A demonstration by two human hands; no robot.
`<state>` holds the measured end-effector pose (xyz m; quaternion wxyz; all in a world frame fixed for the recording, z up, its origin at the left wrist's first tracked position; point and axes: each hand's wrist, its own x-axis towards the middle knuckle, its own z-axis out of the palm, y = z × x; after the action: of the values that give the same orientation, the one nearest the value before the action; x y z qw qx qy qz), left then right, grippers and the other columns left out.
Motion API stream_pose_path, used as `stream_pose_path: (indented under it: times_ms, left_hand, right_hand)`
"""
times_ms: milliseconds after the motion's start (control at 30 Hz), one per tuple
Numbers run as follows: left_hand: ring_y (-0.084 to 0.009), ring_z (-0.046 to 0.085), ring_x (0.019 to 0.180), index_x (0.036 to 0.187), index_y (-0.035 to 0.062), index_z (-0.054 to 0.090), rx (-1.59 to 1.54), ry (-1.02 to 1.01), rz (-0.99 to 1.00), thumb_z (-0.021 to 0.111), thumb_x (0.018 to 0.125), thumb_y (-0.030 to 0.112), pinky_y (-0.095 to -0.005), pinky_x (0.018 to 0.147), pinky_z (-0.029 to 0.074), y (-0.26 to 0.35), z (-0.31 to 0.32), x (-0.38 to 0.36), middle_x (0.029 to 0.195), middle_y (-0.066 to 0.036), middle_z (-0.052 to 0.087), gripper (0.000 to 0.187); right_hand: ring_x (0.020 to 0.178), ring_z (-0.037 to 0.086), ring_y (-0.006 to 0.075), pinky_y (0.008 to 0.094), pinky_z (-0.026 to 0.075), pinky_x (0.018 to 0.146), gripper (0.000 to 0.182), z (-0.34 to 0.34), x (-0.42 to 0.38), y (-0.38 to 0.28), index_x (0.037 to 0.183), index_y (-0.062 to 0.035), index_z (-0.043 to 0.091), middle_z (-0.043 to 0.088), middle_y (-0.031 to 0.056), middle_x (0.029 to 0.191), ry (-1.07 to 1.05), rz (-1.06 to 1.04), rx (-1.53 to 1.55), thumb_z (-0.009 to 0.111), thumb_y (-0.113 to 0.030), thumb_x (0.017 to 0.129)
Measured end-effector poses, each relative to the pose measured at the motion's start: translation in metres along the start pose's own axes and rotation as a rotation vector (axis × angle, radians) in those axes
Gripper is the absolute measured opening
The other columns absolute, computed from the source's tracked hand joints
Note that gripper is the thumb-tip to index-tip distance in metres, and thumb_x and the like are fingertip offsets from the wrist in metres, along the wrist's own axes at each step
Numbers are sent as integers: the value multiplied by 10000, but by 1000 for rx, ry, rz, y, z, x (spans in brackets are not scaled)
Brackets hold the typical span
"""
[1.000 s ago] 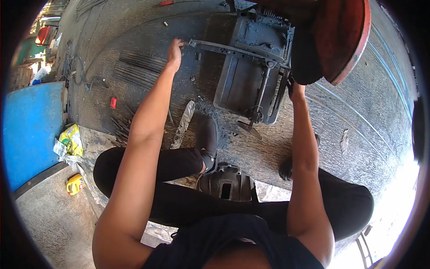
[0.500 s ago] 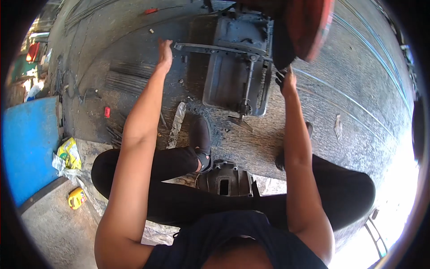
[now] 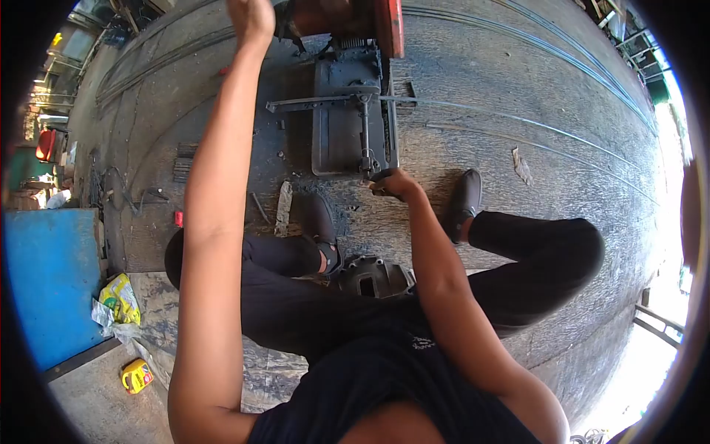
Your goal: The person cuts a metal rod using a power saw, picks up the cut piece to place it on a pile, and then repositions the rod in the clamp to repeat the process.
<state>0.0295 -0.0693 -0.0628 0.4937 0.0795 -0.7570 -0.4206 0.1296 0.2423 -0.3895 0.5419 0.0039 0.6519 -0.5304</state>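
Note:
A cut-off saw stands ahead of me, its grey metal base on the ground and its red blade guard raised at the top. My right hand is closed round the handle at the near end of the vise screw. A long thin metal bar passes crosswise through the vise, its bent end sticking out on the left. My left hand is raised beside the saw head, its fingers partly cut off by the frame's top edge.
Between my feet lies a dark metal housing. Long rods stretch across the ground at upper right. A blue panel, a yellow bag and a yellow bottle are on the left. A flattened strip lies by my left shoe.
My left hand has gone from the bar's left end up beside the saw head. My right hand has come down from near the guard to the vise handle. The view has shifted.

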Motion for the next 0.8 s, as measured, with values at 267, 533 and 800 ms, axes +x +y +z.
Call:
stream_pose_path:
  times_ms: [267, 533, 800]
  left_hand:
    - [-354, 475, 1212, 1287, 47, 514, 305, -404, 72, 463, 990, 405, -421, 1000, 393, 64, 49, 2, 1270, -197, 484, 469]
    - [-362, 477, 1192, 1257, 26, 507, 289, -411, 213, 445, 1000, 370, -422, 992, 394, 37, 58, 14, 1245, -199, 465, 434]
    - [-387, 467, 1203, 1270, 6, 489, 343, -397, 257, 438, 994, 397, -431, 997, 392, 31, 62, 11, 1259, -220, 460, 481]
  right_hand:
    - [933, 638, 301, 373, 571, 701, 385, 72, -4, 96, 1172, -10, 543, 477, 213, 1244, 1115, -409, -173, 645, 11, 801]
    - [965, 629, 323, 406, 546, 831, 231, 70, 49, 86, 1049, 27, 594, 610, 192, 1023, 533, -92, 1215, 576, -82, 846]
    - [964, 628, 330, 421, 573, 834, 370, 77, 12, 56, 1170, 47, 513, 574, 199, 1123, 489, -45, 1167, 645, -79, 849]
